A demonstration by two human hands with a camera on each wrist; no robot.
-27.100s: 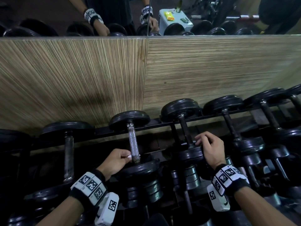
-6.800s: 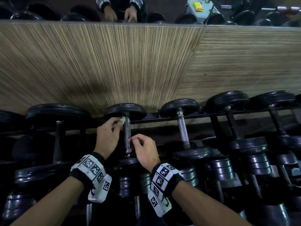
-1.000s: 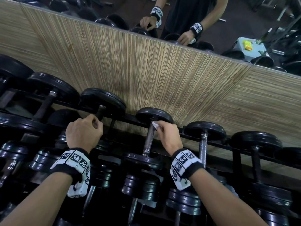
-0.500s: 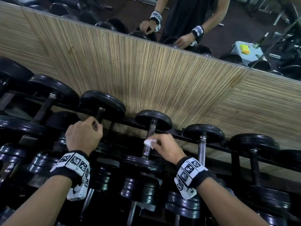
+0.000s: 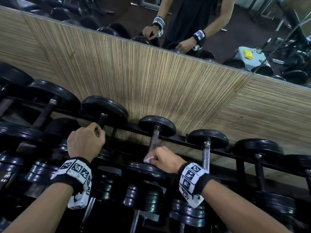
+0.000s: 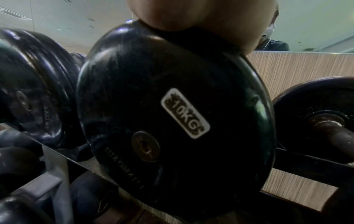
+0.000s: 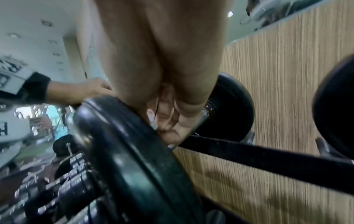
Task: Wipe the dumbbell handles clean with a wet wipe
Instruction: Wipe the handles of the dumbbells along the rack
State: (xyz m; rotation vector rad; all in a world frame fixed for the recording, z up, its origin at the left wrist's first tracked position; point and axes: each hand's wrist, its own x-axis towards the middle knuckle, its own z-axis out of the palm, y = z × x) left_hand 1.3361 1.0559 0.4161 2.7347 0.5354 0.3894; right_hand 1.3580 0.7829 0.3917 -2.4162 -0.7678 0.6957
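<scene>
My right hand (image 5: 165, 158) pinches the wet wipe (image 5: 149, 159) around the handle (image 5: 154, 140) at its near plate, the bar running toward twelve o'clock, while my left hand (image 5: 85, 142) curls on the neighbouring dumbbell (image 5: 104, 113) at nine.

1. A wood-grain wall panel (image 5: 151, 78) with fine vertical streaks runs behind the black rack rail (image 5: 193, 143).
2. Above it, a mirror (image 5: 252, 31) reflects a dark gym floor.
3. The lighting is dim.
</scene>
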